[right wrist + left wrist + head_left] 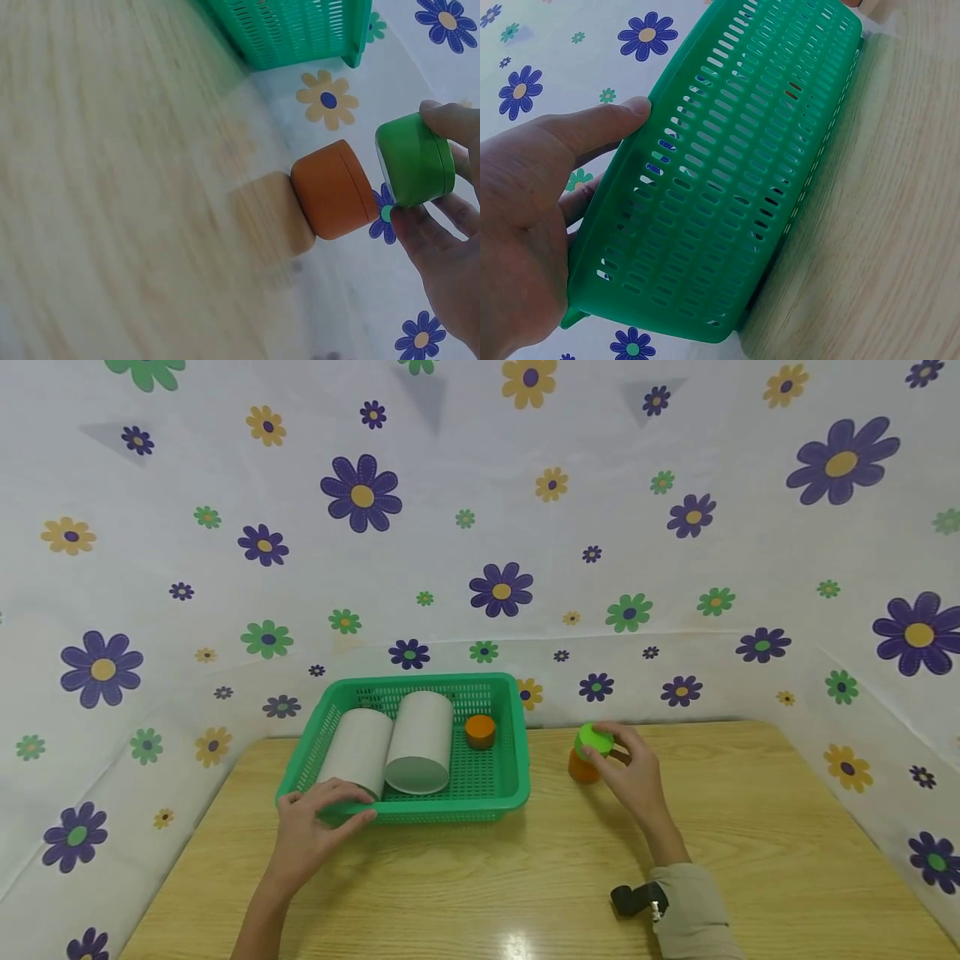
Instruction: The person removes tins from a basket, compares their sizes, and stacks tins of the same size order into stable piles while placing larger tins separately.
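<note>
A small green round container (596, 741) is pinched between the thumb and fingers of my right hand (639, 781). Below it, on the table, stands an orange round container (582, 769); the right wrist view shows a gap between the green container (414, 160) and the orange one (334, 190). My left hand (311, 828) grips the front-left rim of a green perforated basket (450, 807), thumb and fingers on either side of the edge. Inside the basket lie two white cylinders (420, 735) and another orange round container (480, 732).
The wooden table (525, 877) reaches back to a flower-printed white cloth (450, 552), which also rises at both sides. The basket stands at the back left, near the cloth. A black device (633, 899) is strapped at my right wrist by the sleeve.
</note>
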### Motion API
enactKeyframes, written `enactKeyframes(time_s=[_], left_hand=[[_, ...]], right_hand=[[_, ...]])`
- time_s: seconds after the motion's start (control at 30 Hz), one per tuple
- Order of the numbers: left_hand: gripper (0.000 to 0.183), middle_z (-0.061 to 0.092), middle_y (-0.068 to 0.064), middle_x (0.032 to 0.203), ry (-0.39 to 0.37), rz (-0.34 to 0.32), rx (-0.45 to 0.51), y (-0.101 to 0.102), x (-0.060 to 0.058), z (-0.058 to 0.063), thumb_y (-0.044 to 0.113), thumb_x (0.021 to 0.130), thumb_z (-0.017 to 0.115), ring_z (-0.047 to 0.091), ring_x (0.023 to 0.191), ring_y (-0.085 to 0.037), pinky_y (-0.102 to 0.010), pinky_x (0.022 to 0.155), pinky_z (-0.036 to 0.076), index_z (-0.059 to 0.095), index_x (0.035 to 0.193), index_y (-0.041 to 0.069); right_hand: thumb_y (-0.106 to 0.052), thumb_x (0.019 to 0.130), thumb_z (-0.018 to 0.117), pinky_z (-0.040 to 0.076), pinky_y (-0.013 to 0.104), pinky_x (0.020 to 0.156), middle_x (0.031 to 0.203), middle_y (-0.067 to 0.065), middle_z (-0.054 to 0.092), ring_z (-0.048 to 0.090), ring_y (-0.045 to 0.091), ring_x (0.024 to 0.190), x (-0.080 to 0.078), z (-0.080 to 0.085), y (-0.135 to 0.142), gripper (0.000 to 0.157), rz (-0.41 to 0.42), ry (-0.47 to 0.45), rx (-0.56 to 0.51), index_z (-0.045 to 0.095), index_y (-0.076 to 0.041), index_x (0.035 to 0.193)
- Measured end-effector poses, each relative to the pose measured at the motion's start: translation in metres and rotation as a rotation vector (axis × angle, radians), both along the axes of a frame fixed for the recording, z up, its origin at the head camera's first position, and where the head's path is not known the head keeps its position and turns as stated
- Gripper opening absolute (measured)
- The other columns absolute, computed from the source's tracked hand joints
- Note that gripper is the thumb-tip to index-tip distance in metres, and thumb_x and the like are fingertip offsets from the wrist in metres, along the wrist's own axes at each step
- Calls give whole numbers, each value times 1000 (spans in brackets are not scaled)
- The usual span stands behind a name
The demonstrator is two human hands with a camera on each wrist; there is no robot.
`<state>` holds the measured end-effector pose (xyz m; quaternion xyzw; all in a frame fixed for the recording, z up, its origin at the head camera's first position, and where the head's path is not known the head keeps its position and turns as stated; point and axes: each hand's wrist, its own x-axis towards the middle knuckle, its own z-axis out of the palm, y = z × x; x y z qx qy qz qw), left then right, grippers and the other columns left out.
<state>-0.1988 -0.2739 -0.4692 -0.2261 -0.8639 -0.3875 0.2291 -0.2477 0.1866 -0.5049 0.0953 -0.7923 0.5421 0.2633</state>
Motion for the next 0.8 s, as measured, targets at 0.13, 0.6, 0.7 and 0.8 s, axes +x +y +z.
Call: enactKeyframes(time_s=[0.13,0.6,0.7,0.8], left_hand=[[20,71,16,97,1,3,-2,0,0,0,15,79,90,63,97,-7,-43,79,12,78,93,22],[19,71,17,97,-3,19,-10,0,1,0,17,79,90,63,96,-7,-43,79,13,78,93,23],[20,71,17,97,-2,23,-14,0,0,-1,18,79,90,63,96,-7,-43,79,13,78,93,24],[20,71,17,97,-6,27,-16,0,1,-1,18,79,90,63,97,-7,-43,79,13,77,93,26]], right_hand=[[-5,91,79,50,16,88,127,18,64,62,37,118,0,-3,0,37,1,-4,7,67,1,125],[-9,90,80,54,44,94,128,18,64,62,37,118,0,-6,-2,40,1,-40,58,66,0,127],[-10,91,80,53,51,94,129,19,64,62,38,119,0,-6,-2,41,8,-47,58,66,0,128],[-7,90,80,53,54,94,130,22,63,61,41,119,0,-8,-2,42,10,-37,60,65,2,128]])
